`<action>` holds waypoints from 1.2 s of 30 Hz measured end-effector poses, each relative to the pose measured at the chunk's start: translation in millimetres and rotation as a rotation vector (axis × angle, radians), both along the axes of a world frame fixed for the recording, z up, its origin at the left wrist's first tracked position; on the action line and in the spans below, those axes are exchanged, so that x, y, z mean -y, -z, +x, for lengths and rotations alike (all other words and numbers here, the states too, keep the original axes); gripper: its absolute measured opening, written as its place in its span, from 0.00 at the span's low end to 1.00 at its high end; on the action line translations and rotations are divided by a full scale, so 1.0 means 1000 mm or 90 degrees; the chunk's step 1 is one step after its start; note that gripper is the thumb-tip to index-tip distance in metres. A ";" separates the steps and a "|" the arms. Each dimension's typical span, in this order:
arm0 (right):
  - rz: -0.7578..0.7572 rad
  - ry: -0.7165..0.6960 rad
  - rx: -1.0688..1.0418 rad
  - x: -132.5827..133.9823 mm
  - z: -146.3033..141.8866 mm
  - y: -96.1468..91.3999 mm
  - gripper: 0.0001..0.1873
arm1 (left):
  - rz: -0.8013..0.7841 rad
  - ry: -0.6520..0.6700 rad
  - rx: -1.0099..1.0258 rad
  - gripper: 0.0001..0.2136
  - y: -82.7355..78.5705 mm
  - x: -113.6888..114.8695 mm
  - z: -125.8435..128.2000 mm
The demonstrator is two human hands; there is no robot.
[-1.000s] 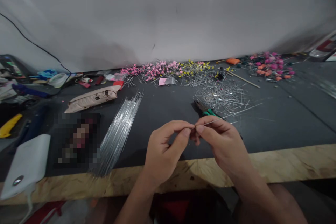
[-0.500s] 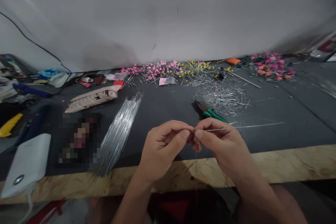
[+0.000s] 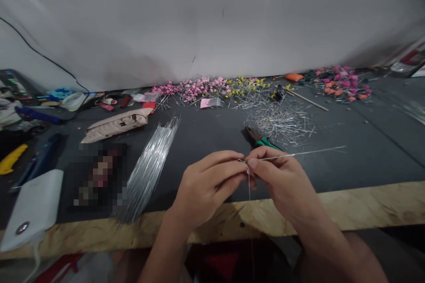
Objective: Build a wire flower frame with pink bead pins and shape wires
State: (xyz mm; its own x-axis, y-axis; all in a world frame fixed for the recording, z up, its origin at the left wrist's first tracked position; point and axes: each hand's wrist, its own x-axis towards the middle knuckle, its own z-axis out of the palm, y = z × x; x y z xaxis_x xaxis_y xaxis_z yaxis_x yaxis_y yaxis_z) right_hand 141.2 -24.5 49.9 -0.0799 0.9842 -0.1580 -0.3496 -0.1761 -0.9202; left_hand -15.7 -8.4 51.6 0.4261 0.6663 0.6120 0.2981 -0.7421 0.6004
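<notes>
Close together above the table's front edge, both hands work on thin silvery wire. My right hand (image 3: 280, 174) pinches a wire (image 3: 308, 153) between thumb and forefinger; its long end sticks out to the right. A thinner strand (image 3: 249, 194) hangs straight down between the hands. The fingertips of my left hand (image 3: 207, 183) are closed at a small bent loop in the wire. The left thumb is mostly hidden behind the fingers. Just behind my right hand lie pliers (image 3: 265, 141) with green handles, partly covered by it.
A bundle of straight wires (image 3: 152, 163) lies left. Along the wall are pink flower stems (image 3: 195, 88), yellow ones (image 3: 245, 86) and pink-orange ones (image 3: 345, 84). Short wires (image 3: 282, 124) are heaped behind the pliers. A white power bank (image 3: 33, 208) and beige pouch (image 3: 116, 124) sit left.
My left hand has turned, its fingers now over the wire where the thumb showed before. A small loop has come into sight. The wire's right end has shifted left and slightly up.
</notes>
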 end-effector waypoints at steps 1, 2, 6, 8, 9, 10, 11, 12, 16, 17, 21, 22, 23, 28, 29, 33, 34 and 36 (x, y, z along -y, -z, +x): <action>-0.006 -0.002 -0.004 0.000 0.000 0.000 0.05 | 0.014 -0.005 0.000 0.11 0.001 0.000 0.000; -0.012 -0.005 -0.010 0.000 0.000 0.000 0.05 | 0.027 -0.009 -0.001 0.11 0.001 0.000 0.001; -0.039 -0.016 -0.039 0.000 0.000 -0.001 0.05 | 0.068 -0.027 -0.014 0.10 0.003 0.002 0.001; -0.045 -0.017 -0.041 0.000 0.000 -0.002 0.05 | 0.090 -0.043 -0.020 0.10 0.004 0.003 0.001; -0.047 -0.018 -0.043 0.000 -0.001 -0.002 0.05 | 0.101 -0.052 -0.024 0.10 0.004 0.003 0.001; -0.048 -0.018 -0.047 0.000 -0.001 -0.002 0.05 | 0.111 -0.061 -0.027 0.10 0.005 0.003 0.001; -0.047 -0.019 -0.053 0.001 -0.001 -0.002 0.05 | 0.120 -0.069 -0.029 0.10 0.005 0.003 0.002; -0.045 -0.019 -0.060 0.001 -0.001 -0.002 0.05 | 0.127 -0.076 -0.028 0.10 0.006 0.004 0.002; -0.040 -0.025 -0.078 0.001 -0.001 -0.003 0.05 | 0.141 -0.083 -0.017 0.11 0.007 0.005 0.004; -0.041 -0.027 -0.079 0.001 -0.001 -0.002 0.05 | 0.143 -0.084 -0.015 0.11 0.007 0.005 0.005; -0.047 -0.027 -0.089 0.002 -0.002 -0.002 0.04 | 0.144 -0.085 -0.009 0.11 0.007 0.005 0.006; -0.051 -0.027 -0.093 0.002 -0.002 -0.002 0.04 | 0.141 -0.085 -0.009 0.11 0.007 0.005 0.006; -0.053 -0.029 -0.094 0.002 -0.002 -0.002 0.04 | 0.139 -0.086 -0.011 0.12 0.007 0.005 0.006; -0.043 -0.042 -0.077 0.002 -0.002 -0.002 0.03 | 0.159 -0.097 -0.013 0.14 0.007 0.006 0.008; -0.043 -0.044 -0.077 0.002 -0.002 -0.002 0.03 | 0.165 -0.096 -0.011 0.14 0.007 0.006 0.008; -0.043 -0.038 -0.084 0.003 -0.004 0.000 0.04 | 0.175 -0.101 -0.017 0.15 0.007 0.006 0.009; -0.042 -0.036 -0.084 0.003 -0.004 0.000 0.04 | 0.176 -0.103 -0.021 0.15 0.007 0.006 0.009; -0.040 -0.032 -0.080 0.004 -0.006 0.002 0.04 | 0.183 -0.112 -0.021 0.14 0.007 0.007 0.009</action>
